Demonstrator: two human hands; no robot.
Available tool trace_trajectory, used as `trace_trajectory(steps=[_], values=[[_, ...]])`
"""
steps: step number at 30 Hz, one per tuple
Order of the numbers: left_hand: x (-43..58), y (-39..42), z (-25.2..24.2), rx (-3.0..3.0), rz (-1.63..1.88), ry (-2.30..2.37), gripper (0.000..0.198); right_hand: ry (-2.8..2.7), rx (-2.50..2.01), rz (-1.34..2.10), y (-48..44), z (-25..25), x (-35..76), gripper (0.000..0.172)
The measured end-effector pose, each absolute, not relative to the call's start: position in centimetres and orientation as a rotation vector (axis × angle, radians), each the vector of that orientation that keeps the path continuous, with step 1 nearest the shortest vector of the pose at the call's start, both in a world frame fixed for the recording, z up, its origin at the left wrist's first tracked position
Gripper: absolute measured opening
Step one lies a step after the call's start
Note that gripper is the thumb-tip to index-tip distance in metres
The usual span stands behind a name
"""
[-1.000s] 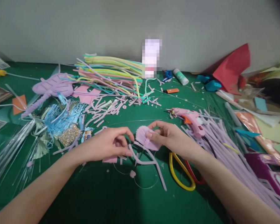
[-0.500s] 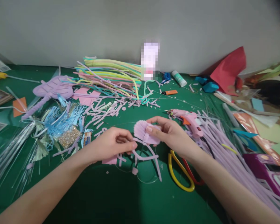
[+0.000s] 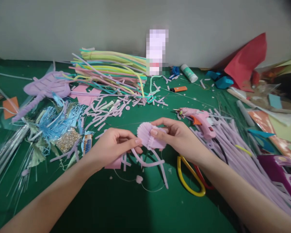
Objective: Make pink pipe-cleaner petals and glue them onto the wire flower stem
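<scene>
My right hand [image 3: 171, 132] pinches a lilac, ribbed, fan-shaped piece of pipe cleaners [image 3: 144, 134] between thumb and fingers. From the left, my left hand [image 3: 122, 140] is closed, its thumb and forefinger pinching at the left edge of that piece. What exactly lies between those fingertips is partly hidden. Below the fan, loose lilac pipe cleaner strips [image 3: 149, 164] cross on the table. A small pale tuft [image 3: 139, 179] on a thin clear thread lies nearer to me.
Yellow-and-red-handled scissors [image 3: 191, 183] lie by my right forearm. Behind are a pink glue gun [image 3: 201, 118] and lilac pipe cleaners [image 3: 235, 142]. Cut bits [image 3: 106, 111] litter the green table [image 3: 126, 207]. A coloured pipe cleaner bundle [image 3: 111, 69] and an orange lighter [image 3: 178, 89] lie farther back.
My left fingertips have risen slightly, to the fan's left edge. The fan has shifted a little left and up in view. My right hand keeps its hold. The camera view has moved slightly.
</scene>
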State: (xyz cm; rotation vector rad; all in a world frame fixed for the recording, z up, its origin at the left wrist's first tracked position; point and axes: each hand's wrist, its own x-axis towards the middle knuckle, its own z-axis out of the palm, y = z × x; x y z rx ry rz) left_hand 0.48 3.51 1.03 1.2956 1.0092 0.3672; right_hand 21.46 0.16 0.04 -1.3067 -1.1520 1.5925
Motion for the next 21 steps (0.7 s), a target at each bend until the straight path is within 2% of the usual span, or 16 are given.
trace_trajectory(steps=[7,11,13,21], values=[[0.4,3.4,0.3,1.284,0.381,0.991,0.022,-1.237,-1.332,1.524,0.2,-0.5,21.3,0.032],[0.5,3.3,0.2,1.253,0.442,1.029,0.025,-1.682,-1.342,1.037,-0.4,0.0,21.2,0.058],[0.5,3.3,0.1,1.257,0.461,1.025,0.025,-1.914,-1.324,0.824,-0.7,0.4,21.3,0.065],[0.5,3.3,0.4,1.24,0.466,1.014,0.025,-2.072,-1.364,0.596,-0.6,0.9,21.3,0.052]])
